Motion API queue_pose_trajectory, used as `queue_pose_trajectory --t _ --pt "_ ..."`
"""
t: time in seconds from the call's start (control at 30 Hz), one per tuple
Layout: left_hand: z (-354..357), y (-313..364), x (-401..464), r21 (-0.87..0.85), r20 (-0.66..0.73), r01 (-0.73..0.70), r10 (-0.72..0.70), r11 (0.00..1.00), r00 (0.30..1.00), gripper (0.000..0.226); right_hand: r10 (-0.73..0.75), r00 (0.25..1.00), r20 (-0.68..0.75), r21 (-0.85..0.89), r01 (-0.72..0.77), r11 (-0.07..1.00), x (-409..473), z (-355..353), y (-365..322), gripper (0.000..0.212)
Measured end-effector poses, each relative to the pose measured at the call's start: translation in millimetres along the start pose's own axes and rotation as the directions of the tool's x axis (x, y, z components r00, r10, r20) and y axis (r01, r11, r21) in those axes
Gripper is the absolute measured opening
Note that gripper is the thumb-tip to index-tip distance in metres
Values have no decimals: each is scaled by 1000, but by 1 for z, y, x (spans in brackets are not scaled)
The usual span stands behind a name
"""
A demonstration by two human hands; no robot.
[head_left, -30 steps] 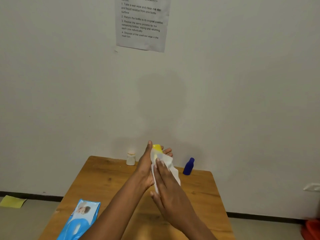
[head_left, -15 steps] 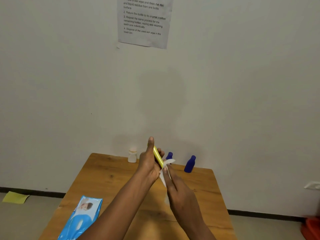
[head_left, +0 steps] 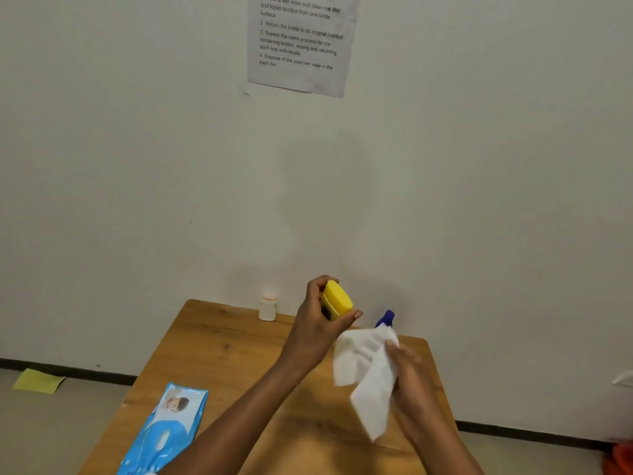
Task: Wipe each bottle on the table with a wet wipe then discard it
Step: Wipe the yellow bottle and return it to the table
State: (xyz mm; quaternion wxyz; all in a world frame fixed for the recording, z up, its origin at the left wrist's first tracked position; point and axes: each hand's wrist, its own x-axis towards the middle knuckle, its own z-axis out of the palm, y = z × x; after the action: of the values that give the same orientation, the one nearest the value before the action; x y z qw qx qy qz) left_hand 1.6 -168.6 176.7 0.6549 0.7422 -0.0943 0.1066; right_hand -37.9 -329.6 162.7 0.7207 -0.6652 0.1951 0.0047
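My left hand point(head_left: 313, 329) holds a yellow bottle point(head_left: 337, 301) up above the far middle of the wooden table point(head_left: 219, 358), gripped between thumb and fingers. My right hand point(head_left: 409, 375) holds a white wet wipe point(head_left: 366, 375), which hangs just right of and below the bottle, apart from it. A small white bottle point(head_left: 268, 305) stands at the table's far edge. A blue bottle point(head_left: 386, 318) stands behind the wipe, mostly hidden by it.
A blue wet-wipe pack point(head_left: 164, 433) lies on the table's near left. An instruction sheet point(head_left: 299, 42) hangs on the wall. A yellow paper point(head_left: 37, 380) lies on the floor at left, and a red object point(head_left: 618, 459) sits at the bottom right corner.
My right hand has pulled the wipe off the yellow bottle, down and to the right. My left hand has turned the bottle so its broad end faces me.
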Motion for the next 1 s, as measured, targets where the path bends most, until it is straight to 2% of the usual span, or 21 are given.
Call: queue_pose_trajectory --t 0.07,0.13,0.2,0.27,0.33,0.4,0.47,0.53,0.6,0.7,0.73,0.8,0.87,0.93,0.97,1.0 --pt "-5 -8 3 119 65 -11 3 993 998 55 -300 954 0 -240 291 926 1 0 -23 34" --pt "-4 -14 5 200 88 -26 8 979 996 55 -473 864 175 -338 504 795 -2 10 -42 32" --pt "0 -15 7 226 97 -44 22 973 995 52 -495 795 349 -453 606 654 3 26 -51 34" --pt "3 -14 9 230 112 -64 39 971 993 42 -492 728 478 -562 683 466 9 40 -43 45" --pt "0 -16 12 218 92 -61 42 974 995 33 -508 667 544 -622 728 289 9 46 -28 53" --pt "-8 -19 13 212 57 -56 45 976 997 36 -527 617 585 -619 759 201 7 42 -16 55" --pt "-13 -21 13 226 47 -59 50 972 998 44 -501 652 569 -640 734 229 7 35 -14 54" --pt "-12 -22 12 224 61 -78 66 971 996 45 -469 709 527 -651 691 314 12 38 -19 50" --pt "-6 -22 11 219 70 -100 86 971 994 38 -505 687 522 -627 711 320 15 49 -22 51" --pt "-9 -25 19 190 52 -71 62 979 997 44 -568 598 565 -587 775 233 12 57 -18 53" --pt "-13 -27 21 215 51 -54 45 975 998 53 -557 602 572 -593 773 226 11 53 -14 52" --pt "-17 -32 23 287 42 -25 13 957 999 68 -500 674 543 -646 716 264 13 45 -11 50" --pt "-10 -33 23 283 69 -41 22 958 997 61 -485 735 475 -673 658 338 21 44 -13 50" --pt "3 -34 20 233 110 -58 33 971 993 44 -526 706 474 -633 688 354 26 50 -16 50" --pt "9 -37 20 207 130 -36 9 978 991 44 -543 684 488 -610 712 348 28 52 -16 49" --pt "12 -40 21 179 153 3 -31 984 988 54 -548 674 495 -582 726 366 28 52 -16 48"
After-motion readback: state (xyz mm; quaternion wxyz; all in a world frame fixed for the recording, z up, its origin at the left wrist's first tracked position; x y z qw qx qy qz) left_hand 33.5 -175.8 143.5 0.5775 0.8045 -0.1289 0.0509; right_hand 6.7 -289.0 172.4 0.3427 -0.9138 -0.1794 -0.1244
